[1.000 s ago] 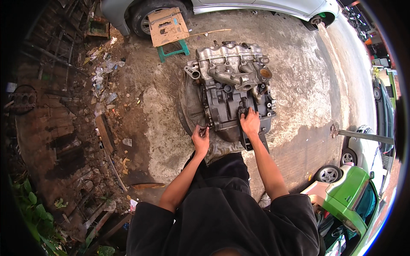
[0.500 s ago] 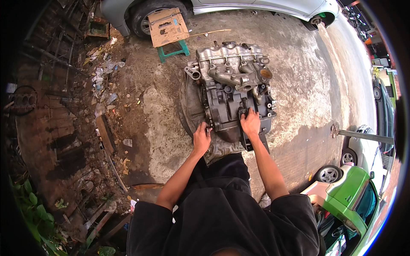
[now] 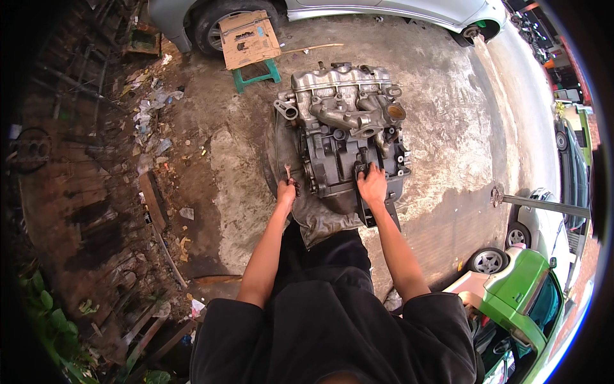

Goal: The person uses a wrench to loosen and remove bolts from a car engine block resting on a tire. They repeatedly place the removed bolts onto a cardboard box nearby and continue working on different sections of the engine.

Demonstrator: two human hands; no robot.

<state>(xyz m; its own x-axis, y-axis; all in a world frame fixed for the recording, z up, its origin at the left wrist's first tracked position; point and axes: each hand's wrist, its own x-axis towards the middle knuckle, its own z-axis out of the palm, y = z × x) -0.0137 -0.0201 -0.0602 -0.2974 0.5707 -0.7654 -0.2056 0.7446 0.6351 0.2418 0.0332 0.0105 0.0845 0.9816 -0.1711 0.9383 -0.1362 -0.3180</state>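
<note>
Head view: the engine (image 3: pixel 342 150) is sitting toward one o'clock. At its eight o'clock, the left hand (image 3: pixel 286 191) is gripping a wrench (image 3: pixel 288 171), hiding one end. At five, the right hand (image 3: pixel 372 185) is partly covering a black bracket (image 3: pixel 366 216); whether gripping, I cannot tell.

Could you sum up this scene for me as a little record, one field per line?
Left hand: closed around a small wrench, its head sticking up
Right hand: on a dark metal part against the engine
Beyond engine: green stool, cardboard on top
Cars: silver car beyond; green vehicle at right
</note>
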